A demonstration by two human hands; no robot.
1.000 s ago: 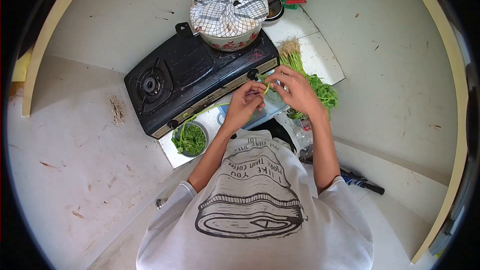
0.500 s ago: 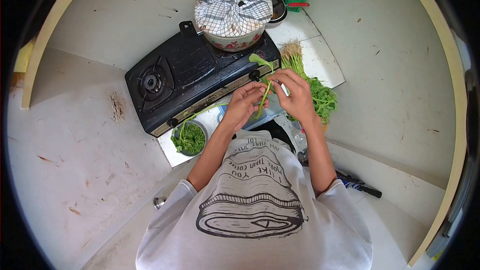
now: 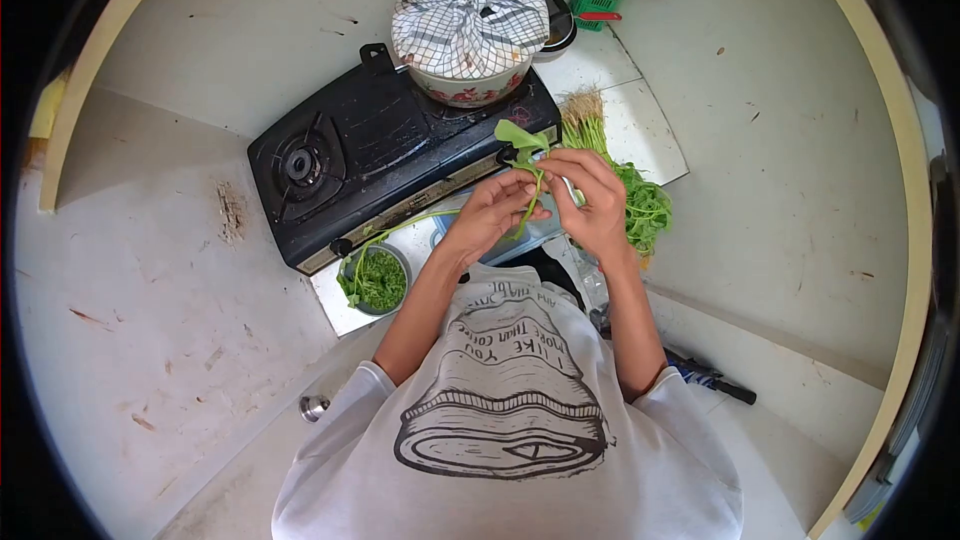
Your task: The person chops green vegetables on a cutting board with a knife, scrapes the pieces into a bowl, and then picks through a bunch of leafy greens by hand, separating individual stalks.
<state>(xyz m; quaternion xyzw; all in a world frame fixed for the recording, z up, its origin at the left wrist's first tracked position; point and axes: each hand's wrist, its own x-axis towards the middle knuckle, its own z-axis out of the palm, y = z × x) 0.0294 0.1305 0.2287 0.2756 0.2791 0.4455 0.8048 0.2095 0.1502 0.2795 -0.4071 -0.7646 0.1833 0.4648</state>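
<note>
My left hand (image 3: 494,215) is closed on a green leafy stem (image 3: 517,137), gripping it between thumb and fingers. Its broad leaf sticks up above both hands, over the stove's front edge. My right hand (image 3: 594,205) pinches the same stem just above the left fingertips. From near my left hand, a long thin stalk (image 3: 425,215) stretches left to a grey bowl (image 3: 408,268) of picked greens (image 3: 380,282). Beyond my right hand lies a bundle of leafy greens (image 3: 648,208) with its roots pointing toward the wall. Under my hands, a light-blue container (image 3: 548,228) is partly hidden.
A black two-burner stove (image 3: 375,145) stands just past my hands. On its right burner sits a flowered pot (image 3: 475,92) topped by a checked cloth (image 3: 470,25). A green basket (image 3: 596,8) with utensils and a small dark pan (image 3: 560,30) are at the back right.
My right hand has shifted slightly down, and its fingers remain on the stem close to my left hand. The leaf sits a little lower. The view has moved slightly.
</note>
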